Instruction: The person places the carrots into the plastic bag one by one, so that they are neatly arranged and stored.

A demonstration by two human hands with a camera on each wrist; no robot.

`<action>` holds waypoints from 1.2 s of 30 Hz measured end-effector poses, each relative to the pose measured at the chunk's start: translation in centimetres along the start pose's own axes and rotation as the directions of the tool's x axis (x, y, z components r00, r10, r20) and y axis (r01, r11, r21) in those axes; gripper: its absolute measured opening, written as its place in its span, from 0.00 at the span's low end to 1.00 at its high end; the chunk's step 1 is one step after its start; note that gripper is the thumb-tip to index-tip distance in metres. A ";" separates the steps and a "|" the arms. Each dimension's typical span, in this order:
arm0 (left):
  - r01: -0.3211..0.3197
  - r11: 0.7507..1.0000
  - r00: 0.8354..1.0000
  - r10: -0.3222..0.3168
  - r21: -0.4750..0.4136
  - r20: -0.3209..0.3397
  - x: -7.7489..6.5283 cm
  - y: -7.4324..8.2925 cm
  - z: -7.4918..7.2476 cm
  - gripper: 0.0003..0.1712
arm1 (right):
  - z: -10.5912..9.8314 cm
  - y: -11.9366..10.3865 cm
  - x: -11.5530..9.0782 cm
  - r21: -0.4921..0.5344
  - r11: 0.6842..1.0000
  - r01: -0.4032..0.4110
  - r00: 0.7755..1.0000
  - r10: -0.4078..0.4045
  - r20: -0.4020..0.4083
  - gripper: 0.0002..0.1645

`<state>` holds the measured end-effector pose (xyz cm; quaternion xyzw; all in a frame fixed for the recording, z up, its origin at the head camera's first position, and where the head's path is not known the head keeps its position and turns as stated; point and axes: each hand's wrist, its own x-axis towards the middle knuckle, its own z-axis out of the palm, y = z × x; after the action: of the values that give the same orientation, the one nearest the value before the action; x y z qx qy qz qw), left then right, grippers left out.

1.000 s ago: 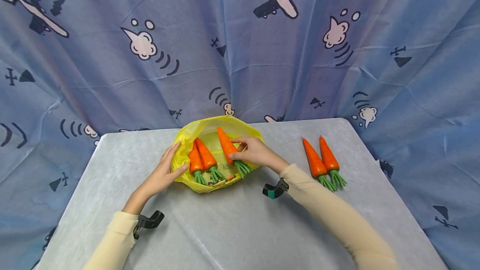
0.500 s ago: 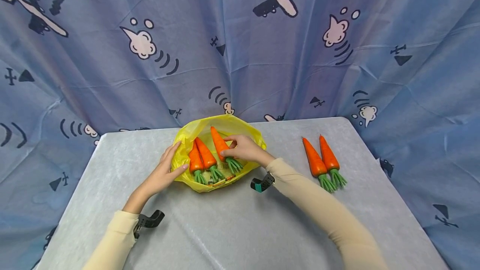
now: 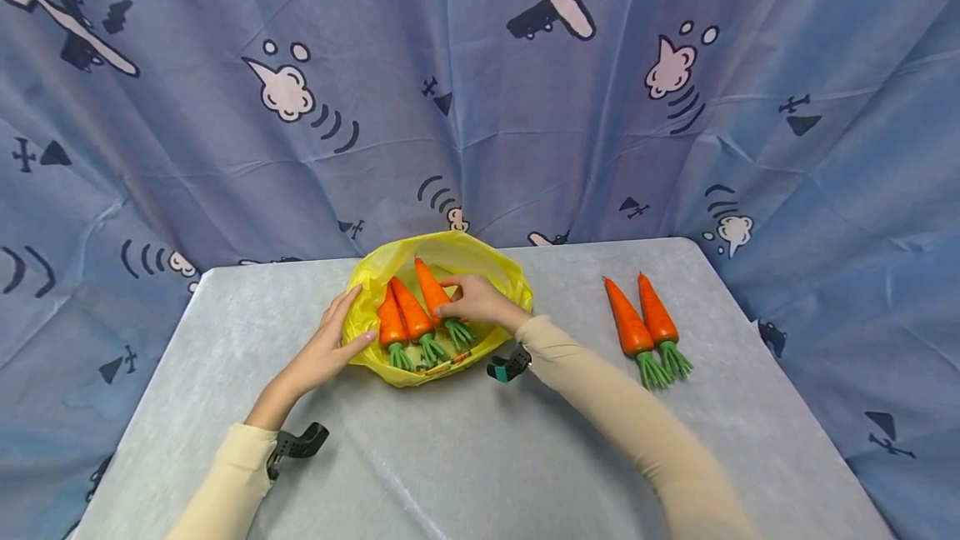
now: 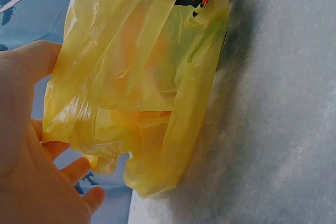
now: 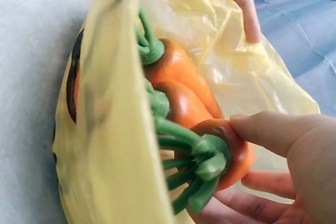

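A yellow plastic bag (image 3: 480,261) lies with its mouth open toward me. Inside, two orange carrots with green tops, the left carrot (image 3: 391,323) and the middle carrot (image 3: 410,311), lie side by side. My right hand (image 3: 483,302) reaches into the mouth and grips a third carrot (image 3: 430,286) between thumb and fingers, close to its green top. In the right wrist view this carrot (image 5: 239,153) sits against the other two. My left hand (image 3: 326,344) touches the bag's left rim with its thumb and fingers spread; some fingertips are hidden by the plastic (image 4: 121,77).
Two more carrots, one (image 3: 628,319) beside the other (image 3: 658,311), lie on the right of the grey-white table (image 3: 420,457). A blue curtain (image 3: 480,90) printed with planes hangs just behind the table's far edge.
My right hand has moved left and slightly inward with its carrot, bringing it nearer the two carrots in the bag. The left hand has stayed at the rim.
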<state>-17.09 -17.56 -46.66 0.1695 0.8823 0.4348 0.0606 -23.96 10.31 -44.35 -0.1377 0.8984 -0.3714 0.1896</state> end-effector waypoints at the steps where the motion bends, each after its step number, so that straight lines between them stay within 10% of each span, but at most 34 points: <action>1: 0.001 1.000 1.000 -0.001 0.000 -0.001 0.0 0.0 0.0 0.48 | 0.1 0.1 0.1 -0.001 1.000 -0.001 1.000 0.001 0.003 0.39; 36: 0.014 1.000 1.000 -0.014 0.022 0.000 -0.1 0.0 0.0 0.48 | 2.1 1.0 0.4 -0.112 0.994 0.012 1.000 -0.013 -0.005 0.34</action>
<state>-16.99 -17.59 -46.71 0.1643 0.8882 0.4246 0.0619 -23.56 9.59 -46.55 -0.1528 0.9175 -0.3221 0.1764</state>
